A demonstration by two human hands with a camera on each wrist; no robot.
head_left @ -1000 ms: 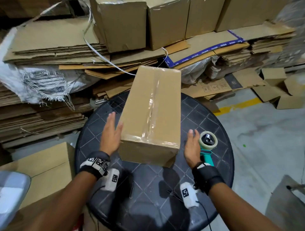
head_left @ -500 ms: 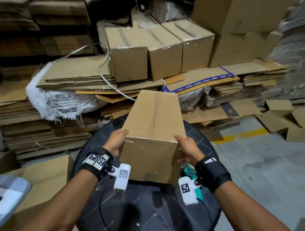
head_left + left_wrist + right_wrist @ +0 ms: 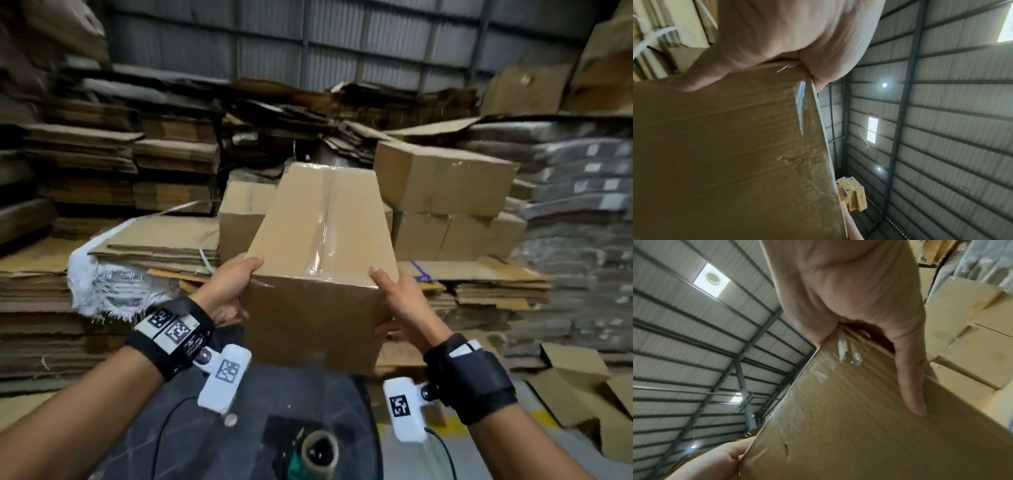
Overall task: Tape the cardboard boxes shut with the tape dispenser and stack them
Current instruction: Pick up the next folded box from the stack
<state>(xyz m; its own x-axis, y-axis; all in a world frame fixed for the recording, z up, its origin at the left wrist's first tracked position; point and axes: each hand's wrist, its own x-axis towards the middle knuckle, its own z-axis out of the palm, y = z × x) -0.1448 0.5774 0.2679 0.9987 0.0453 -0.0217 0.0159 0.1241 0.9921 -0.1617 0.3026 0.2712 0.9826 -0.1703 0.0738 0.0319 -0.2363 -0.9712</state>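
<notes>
A taped brown cardboard box (image 3: 322, 246) is held up in the air between both hands, clear tape running along its top seam. My left hand (image 3: 236, 284) grips its near left corner, thumb on top. My right hand (image 3: 394, 298) grips the near right corner, thumb on top and fingers underneath. The left wrist view shows the left hand (image 3: 781, 40) clamped on the box (image 3: 725, 154) edge; in the right wrist view the right hand (image 3: 859, 305) has fingers spread across the box (image 3: 859, 426). The tape dispenser (image 3: 317, 452) lies on the round black table (image 3: 212, 438) below.
Several taped boxes (image 3: 442, 185) are stacked straight ahead, behind the held box. Piles of flattened cardboard (image 3: 68, 192) fill the left and back. A white woven sack (image 3: 106, 284) hangs at left. Loose cardboard pieces (image 3: 575, 370) lie on the floor at right.
Both hands took the box by its near corners and lifted it off the table, up and forward toward the stacked boxes. The view tilted upward; the dispenser stayed on the table.
</notes>
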